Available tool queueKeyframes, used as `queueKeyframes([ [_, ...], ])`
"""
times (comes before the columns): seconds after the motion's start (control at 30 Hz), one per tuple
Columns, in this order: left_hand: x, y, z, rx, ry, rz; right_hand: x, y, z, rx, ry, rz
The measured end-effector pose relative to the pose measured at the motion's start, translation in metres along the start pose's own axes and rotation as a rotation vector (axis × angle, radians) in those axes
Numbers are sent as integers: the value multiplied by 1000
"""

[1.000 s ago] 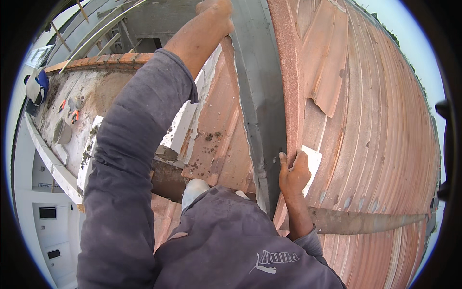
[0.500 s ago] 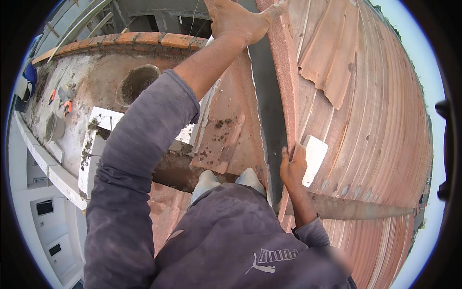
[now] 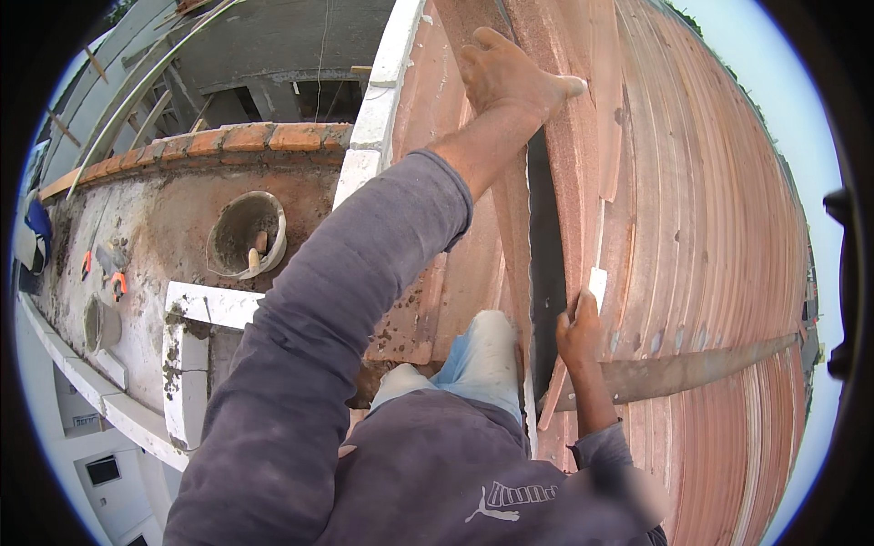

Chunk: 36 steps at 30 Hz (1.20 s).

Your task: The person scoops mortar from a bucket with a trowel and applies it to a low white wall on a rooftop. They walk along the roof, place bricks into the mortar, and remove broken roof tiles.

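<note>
My left hand (image 3: 514, 77) reaches forward to a reddish metal roofing sheet (image 3: 572, 173), its thumb stretched across the sheet's top and its fingers bent. Lower down, my right hand (image 3: 580, 335) closes round the edge of the same sheet. Just past the right fingers shows a thin white piece (image 3: 597, 284), partly hidden; whether the hand grips it I cannot tell. A dark gap (image 3: 547, 237) runs between this sheet and the reddish sheet to its left. My legs stand beside the gap, below my left arm.
More reddish corrugated roofing (image 3: 701, 227) spreads to the right, crossed by a grey band (image 3: 692, 369). To the left lies a mortar-stained floor holding a bucket (image 3: 217, 250), a smaller bucket (image 3: 102, 326) and orange-handled tools (image 3: 119, 285). White blocks (image 3: 185, 369) and a brick course (image 3: 246, 138) edge it.
My view has shifted, bringing the bucket and brick course lower. Both hands appear farther right along with the sheet. The white piece beside my right hand now shows only as a narrow strip.
</note>
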<state>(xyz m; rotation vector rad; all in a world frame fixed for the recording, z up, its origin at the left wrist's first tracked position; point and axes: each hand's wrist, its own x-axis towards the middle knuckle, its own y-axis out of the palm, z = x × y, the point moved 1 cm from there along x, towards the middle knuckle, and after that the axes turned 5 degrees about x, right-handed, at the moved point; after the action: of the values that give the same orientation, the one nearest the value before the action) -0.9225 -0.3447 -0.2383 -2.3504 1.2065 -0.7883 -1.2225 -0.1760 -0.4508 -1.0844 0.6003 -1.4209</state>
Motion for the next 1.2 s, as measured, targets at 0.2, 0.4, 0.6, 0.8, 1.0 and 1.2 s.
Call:
queueKeyframes([
  [0.2, 16, 44, -39, -30, 9, 9, 12, -10, -27, -84, -65, -127],
  [0.4, 35, 88, -55, -52, 111, 45, 33, 7, -14, 10, 93, -76],
  [0.6, 78, 145, -64, -5, 99, 98, 85, 44, -15, -125, 295, -259],
  [0.8, 108, 197, -90, -69, 119, 230, 130, 18, -84, -92, 354, -234],
  [1.0, 106, 206, -148, -95, 120, 314, 135, -9, -83, -137, 418, -214],
  [1.2, 76, 169, -181, -112, 39, 233, 121, -39, -107, 24, 582, -100],
])
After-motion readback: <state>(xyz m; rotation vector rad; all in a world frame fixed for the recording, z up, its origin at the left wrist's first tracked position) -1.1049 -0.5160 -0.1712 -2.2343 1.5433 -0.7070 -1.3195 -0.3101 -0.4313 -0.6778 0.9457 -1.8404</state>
